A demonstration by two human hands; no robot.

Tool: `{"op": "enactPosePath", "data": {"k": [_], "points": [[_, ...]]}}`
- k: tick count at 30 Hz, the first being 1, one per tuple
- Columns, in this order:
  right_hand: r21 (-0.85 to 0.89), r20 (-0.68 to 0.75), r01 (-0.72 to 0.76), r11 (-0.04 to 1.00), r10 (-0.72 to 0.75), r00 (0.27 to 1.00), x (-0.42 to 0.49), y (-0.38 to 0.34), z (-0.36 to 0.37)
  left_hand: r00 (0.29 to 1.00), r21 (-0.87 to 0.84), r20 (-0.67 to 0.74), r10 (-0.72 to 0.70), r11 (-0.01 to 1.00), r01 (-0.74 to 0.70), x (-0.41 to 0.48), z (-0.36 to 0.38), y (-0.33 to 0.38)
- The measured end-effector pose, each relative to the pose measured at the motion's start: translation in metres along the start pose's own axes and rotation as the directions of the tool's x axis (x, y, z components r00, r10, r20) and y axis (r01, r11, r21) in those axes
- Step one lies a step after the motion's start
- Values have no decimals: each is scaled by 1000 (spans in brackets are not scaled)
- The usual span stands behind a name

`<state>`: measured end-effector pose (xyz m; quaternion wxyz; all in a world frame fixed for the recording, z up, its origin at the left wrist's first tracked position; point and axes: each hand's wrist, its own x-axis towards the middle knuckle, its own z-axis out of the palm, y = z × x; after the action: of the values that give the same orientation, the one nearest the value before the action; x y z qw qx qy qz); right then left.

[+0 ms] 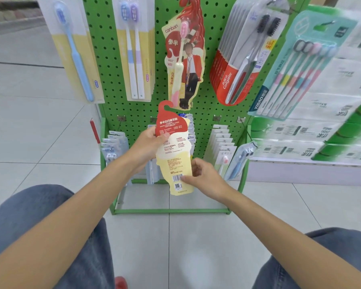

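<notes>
Toothbrush pack (173,155) upright between my hands at the rack (104,59).
Left hand (149,146) grips its upper half, right hand (204,177) pinches the lower edge; its hook (165,105) stands just above my left fingers (164,136).

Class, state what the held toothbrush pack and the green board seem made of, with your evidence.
Pack: likely printed card, matte; it is flat with crisp cut edges and a printed barcode.
Board: probably painted metal, smooth green; it has regular punched holes and a thin frame.
</notes>
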<state>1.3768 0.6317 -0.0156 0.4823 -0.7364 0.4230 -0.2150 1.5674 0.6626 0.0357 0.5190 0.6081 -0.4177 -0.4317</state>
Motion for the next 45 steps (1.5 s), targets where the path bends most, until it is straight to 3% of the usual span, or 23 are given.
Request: {"op": "enactPosePath", "data": {"k": [10, 21, 23, 26, 30, 32, 37, 40, 45], "points": [[150, -117, 43, 988, -26, 993, 2, -13, -13, 966, 7, 242, -85, 996, 86, -4, 12, -9], [376, -225, 86, 923, 1, 974, 3, -22, -32, 914, 43, 382, -140, 990, 134, -8, 15, -12], [359, -259, 83, 930, 14, 966, 3, -22, -30, 920, 12, 368, -134, 990, 140, -7, 15, -12], [122, -344, 91, 988, -43, 938, 0, -20, -21, 953, -126, 276, -125, 978, 165, -4, 18, -13], [-77, -243, 195, 978, -208, 947, -6, -20, -4, 961, -297, 251, -118, 935, 192, -2, 20, -12], [-125, -164, 200, 972, -219, 962, -8, -22, 0, 952, -317, 290, -99, 929, 193, -4, 22, -11], [56, -9, 158, 986, -158, 987, -5, -19, -5, 917, -333, 397, -36, 925, 181, -10, 21, -6], [98, -123, 88, 991, -76, 990, -1, -18, -12, 941, -345, 338, -28, 926, 151, -7, 20, -7], [274, -218, 28, 961, 34, 975, 1, -20, -19, 999, -222, 3, -43, 974, 42, 3, 19, -12]]}}
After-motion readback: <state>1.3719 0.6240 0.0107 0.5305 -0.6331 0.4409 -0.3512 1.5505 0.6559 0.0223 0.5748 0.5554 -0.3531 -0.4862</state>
